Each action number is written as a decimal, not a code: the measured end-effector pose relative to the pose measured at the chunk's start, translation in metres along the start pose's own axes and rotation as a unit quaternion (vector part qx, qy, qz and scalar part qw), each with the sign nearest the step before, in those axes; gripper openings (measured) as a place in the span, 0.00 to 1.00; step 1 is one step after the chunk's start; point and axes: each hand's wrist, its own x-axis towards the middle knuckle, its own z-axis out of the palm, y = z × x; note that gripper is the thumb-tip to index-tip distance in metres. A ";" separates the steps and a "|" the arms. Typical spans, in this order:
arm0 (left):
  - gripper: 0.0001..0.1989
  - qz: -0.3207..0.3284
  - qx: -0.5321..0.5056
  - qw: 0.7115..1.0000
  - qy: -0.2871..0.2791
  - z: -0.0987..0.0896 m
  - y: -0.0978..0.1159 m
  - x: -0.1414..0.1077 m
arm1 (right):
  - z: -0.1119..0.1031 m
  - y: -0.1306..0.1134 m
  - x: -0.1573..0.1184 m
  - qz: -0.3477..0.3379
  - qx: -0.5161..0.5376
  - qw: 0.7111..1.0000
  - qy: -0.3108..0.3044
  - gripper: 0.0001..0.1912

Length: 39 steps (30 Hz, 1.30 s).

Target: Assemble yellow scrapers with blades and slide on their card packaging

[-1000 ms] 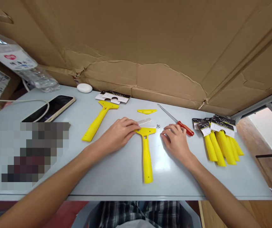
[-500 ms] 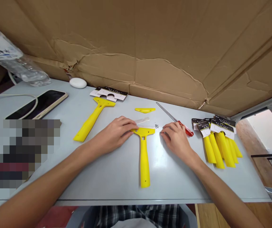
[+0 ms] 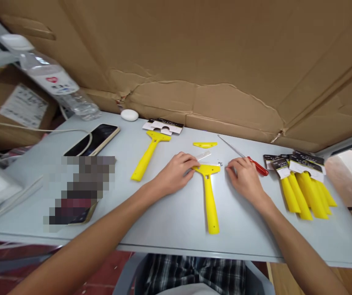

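My left hand (image 3: pixel 177 174) is closed on the left end of the head of a yellow scraper (image 3: pixel 210 200), which lies flat with its handle toward me. A thin pale strip shows along the head's far edge. Just beyond my left fingertips lies a flat translucent blade piece (image 3: pixel 205 155), and farther back a yellow clamp bar (image 3: pixel 205 145). Several tiny screws (image 3: pixel 220 163) sit right of the head. My right hand (image 3: pixel 245 176) hovers beside them, thumb and fingertips pinched together; anything between them is too small to make out. Behind it lies a screwdriver (image 3: pixel 257 166) with a red handle.
Another yellow scraper (image 3: pixel 145 159) lies left, below printed cards (image 3: pixel 163 126). Several carded yellow scrapers (image 3: pixel 309 194) are piled at right. A phone (image 3: pixel 94 139) with a cable, a white oval object (image 3: pixel 129 115) and a plastic bottle (image 3: pixel 59 84) are at left. Cardboard (image 3: pixel 194 53) walls the back.
The camera view has turned left, so everything appears farther right and more of the left side shows. Both hands keep nearly the same places relative to the scraper.
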 end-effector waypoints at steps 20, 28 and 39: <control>0.14 0.002 -0.008 1.000 -0.003 -0.003 -0.002 0.002 | 0.003 -0.004 -0.009 0.020 0.109 0.994 0.024 0.08; 0.14 0.001 -0.014 1.000 -0.011 -0.004 -0.003 0.003 | 0.002 -0.014 0.005 -0.025 0.176 0.984 0.014 0.08; 0.18 -0.023 -0.028 0.999 -0.022 -0.005 -0.003 0.002 | 0.000 -0.021 0.024 -0.035 0.234 0.971 -0.018 0.08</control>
